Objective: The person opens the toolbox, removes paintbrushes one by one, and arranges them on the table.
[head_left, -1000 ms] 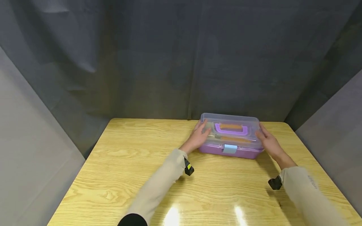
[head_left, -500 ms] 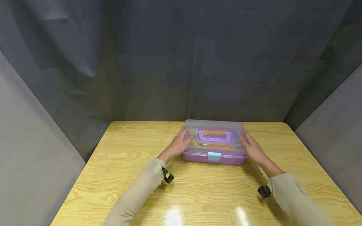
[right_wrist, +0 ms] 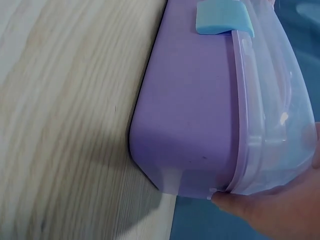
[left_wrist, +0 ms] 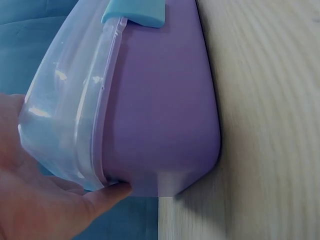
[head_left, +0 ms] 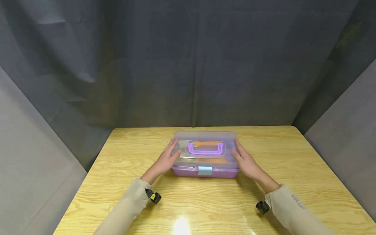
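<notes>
A purple plastic storage box (head_left: 220,173) with a clear lid (head_left: 183,134), a purple carry handle (head_left: 205,152) and a light blue latch (head_left: 205,170) stands on the table. Through the lid show orange-handled items (head_left: 207,143), partly blurred by the plastic. My left hand (head_left: 165,160) holds the box's left end, thumb over the lid. At the opposite end my right hand (head_left: 248,164) grips it the same way. In the left wrist view a fingertip (left_wrist: 122,190) hooks under the lid's rim; in the right wrist view another fingertip (right_wrist: 222,199) sits at the rim's corner.
The wooden table (head_left: 123,156) reaches back to a dark grey curtain (head_left: 152,81). Pale grey panels stand on the left (head_left: 29,163) and right (head_left: 346,137). Black wrist cameras (head_left: 154,196) sit at both cuffs.
Both hands have moved the storage box leftward and somewhat nearer to me, from the table's back right to about its middle. Its front has turned slightly and now faces me squarely.
</notes>
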The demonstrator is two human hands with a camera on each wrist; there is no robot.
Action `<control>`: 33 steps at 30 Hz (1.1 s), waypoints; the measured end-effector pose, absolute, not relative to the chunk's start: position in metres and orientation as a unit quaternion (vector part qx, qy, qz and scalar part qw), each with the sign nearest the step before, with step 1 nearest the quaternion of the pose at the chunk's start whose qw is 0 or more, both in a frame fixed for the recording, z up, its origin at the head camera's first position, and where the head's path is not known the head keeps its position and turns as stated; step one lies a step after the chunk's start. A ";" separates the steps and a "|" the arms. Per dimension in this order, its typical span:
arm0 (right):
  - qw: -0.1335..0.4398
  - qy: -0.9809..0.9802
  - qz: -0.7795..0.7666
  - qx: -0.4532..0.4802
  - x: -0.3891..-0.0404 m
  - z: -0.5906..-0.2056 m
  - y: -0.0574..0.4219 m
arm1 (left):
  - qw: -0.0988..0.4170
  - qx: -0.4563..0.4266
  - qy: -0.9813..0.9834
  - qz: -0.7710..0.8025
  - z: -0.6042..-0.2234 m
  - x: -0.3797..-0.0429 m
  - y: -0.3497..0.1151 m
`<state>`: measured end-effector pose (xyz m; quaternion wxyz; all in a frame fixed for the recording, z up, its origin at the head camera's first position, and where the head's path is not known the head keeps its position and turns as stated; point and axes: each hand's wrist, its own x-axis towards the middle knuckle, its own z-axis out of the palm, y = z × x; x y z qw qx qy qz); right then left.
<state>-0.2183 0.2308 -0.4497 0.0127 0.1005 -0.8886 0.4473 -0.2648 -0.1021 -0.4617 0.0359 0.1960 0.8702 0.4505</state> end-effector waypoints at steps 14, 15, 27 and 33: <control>0.041 -0.904 0.402 0.138 -0.203 -0.449 0.182 | 0.050 0.195 0.867 0.455 -0.457 -0.231 -0.159; 0.042 -0.906 0.397 0.142 -0.201 -0.448 0.179 | 0.053 0.194 0.866 0.457 -0.456 -0.229 -0.164; 0.030 -0.917 0.375 0.132 -0.180 -0.447 0.150 | 0.083 0.225 0.847 0.474 -0.451 -0.213 -0.203; 0.017 -0.919 0.372 0.130 -0.166 -0.446 0.138 | 0.094 0.236 0.842 0.476 -0.451 -0.203 -0.218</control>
